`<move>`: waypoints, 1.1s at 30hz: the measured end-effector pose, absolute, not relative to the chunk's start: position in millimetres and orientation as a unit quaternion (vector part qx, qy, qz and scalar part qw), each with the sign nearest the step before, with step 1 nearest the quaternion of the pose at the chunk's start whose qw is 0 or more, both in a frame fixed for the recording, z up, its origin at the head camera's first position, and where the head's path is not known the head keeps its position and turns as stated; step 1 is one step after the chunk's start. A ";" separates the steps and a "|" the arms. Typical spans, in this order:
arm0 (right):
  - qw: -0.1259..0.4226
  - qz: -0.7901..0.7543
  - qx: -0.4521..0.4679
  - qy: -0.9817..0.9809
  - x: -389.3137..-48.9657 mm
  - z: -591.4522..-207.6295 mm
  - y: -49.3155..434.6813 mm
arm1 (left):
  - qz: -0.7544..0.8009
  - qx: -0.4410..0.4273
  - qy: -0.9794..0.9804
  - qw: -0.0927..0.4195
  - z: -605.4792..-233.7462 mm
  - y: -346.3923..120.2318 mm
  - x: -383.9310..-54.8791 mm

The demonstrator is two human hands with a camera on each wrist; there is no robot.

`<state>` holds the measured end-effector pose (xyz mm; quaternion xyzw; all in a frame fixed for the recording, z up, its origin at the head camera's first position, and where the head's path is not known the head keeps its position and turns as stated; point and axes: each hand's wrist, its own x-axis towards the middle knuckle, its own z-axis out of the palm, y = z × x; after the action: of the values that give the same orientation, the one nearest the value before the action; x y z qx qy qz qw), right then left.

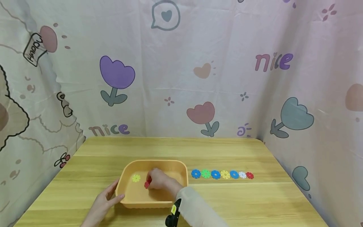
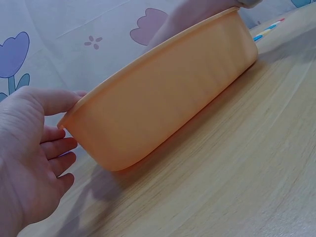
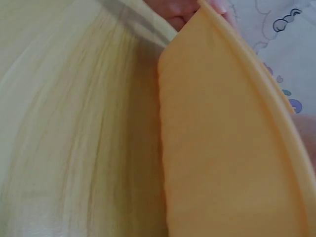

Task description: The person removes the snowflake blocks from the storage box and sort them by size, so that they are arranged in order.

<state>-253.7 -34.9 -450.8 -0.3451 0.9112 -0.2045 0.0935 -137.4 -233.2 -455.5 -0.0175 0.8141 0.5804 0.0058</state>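
Observation:
An orange plastic bin (image 1: 151, 205) stands on the table. My left hand (image 1: 100, 201) holds it by its near left corner; in the left wrist view the thumb reaches over the rim and the other fingers lie outside the wall. My right hand (image 1: 158, 179) is down inside the bin, pinching a red notched plastic disc (image 1: 146, 184). A yellow notched disc (image 1: 136, 178) lies on the bin's floor, left of that hand. From the right wrist view the bin's outer wall (image 3: 217, 133) hides the right fingers.
Right of the bin, several notched discs lie in a row: a blue disc (image 1: 196, 173) nearest the bin, then green, blue, yellow, blue, white, and a red disc (image 1: 250, 175) at the far end. A patterned curtain (image 1: 170, 78) hangs behind the wooden table (image 1: 255, 201).

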 end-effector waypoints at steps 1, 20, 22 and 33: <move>0.106 -0.214 -0.341 0.909 -252.9 -449.8 -34.8 | 0.579 -0.015 0.815 0.003 -455.9 -233.4 -137.4; 0.204 -0.499 -0.270 0.798 -256.2 -431.4 7.5 | 0.572 -0.024 0.820 0.013 -458.6 -235.3 -138.0; 0.207 -0.523 -0.263 0.783 -257.0 -424.2 16.4 | 0.567 -0.027 0.823 0.014 -458.2 -235.3 -137.9; 0.178 -0.606 -0.237 0.738 -266.9 -401.2 85.2 | 0.583 -0.031 0.811 0.030 -457.7 -236.2 -138.4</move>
<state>-266.9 85.2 -401.2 -0.2366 0.7380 -0.6063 0.1783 -138.4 -236.2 -457.7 -0.0310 0.8115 0.5828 0.0302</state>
